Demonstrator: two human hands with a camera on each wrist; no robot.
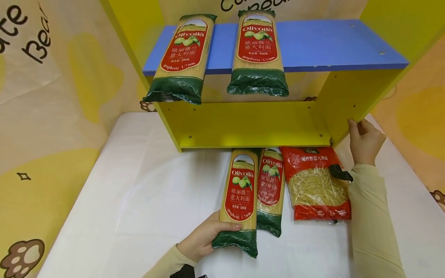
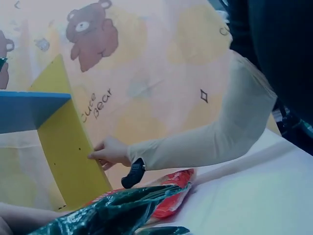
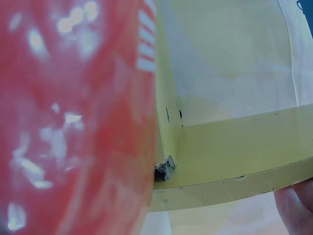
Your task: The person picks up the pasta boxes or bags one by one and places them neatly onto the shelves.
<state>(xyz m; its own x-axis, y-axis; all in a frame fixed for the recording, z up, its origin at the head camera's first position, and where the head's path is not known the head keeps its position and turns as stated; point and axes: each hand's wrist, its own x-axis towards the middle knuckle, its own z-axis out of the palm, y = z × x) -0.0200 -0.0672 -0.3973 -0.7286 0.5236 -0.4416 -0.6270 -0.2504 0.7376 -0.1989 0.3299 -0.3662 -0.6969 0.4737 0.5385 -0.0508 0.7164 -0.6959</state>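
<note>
Here, from the left: a first spaghetti pack [image 1: 182, 50] on the blue shelf [image 1: 320, 44], green end overhanging the edge. Next, lower down, the left hand [image 1: 205, 237], closed around the lower part of a held spaghetti pack [image 1: 240, 193], thumb across the front, other fingers hidden. Above, also overhanging the shelf, a second spaghetti pack [image 1: 258, 50]. Partly behind the held one, on the white table [image 1: 121, 193], a third spaghetti pack [image 1: 270, 185]. Beside that, a red pasta bag [image 1: 316, 189]. Farthest right, the right hand [image 1: 366, 142], pinching the edge of a yellow side panel [image 1: 342, 100].
</note>
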